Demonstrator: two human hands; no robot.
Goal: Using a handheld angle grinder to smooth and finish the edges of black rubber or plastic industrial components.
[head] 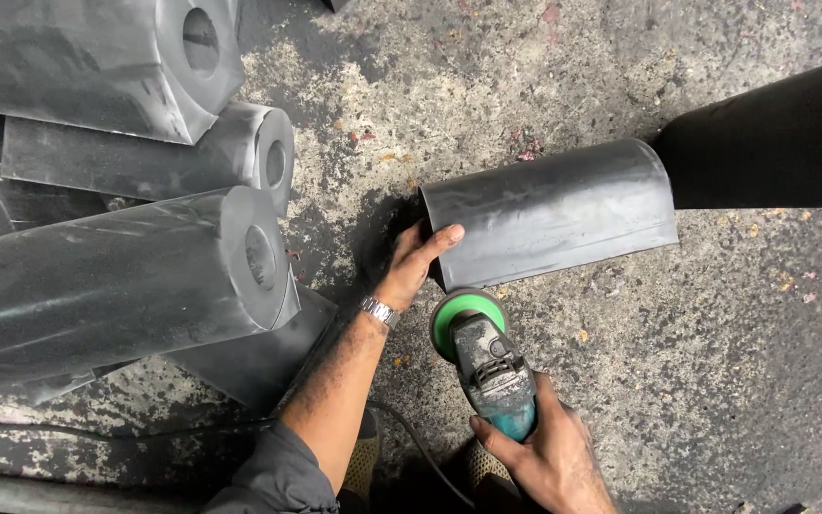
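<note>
A dark grey block with a rounded top (554, 211) lies on the concrete floor in the middle of the head view. My left hand (416, 259) grips its near left end, thumb on the top edge; a metal watch is on that wrist. My right hand (544, 452) holds a teal angle grinder (492, 371) by its body. The grinder's green disc (459, 314) sits at the block's lower left corner, touching or nearly touching the edge.
Several similar dark blocks with round holes in their ends (135, 276) are piled at the left. A black cylinder (773, 138) lies behind the block at the right. The grinder's cable (420, 447) trails toward me. The floor is rough, dusty concrete.
</note>
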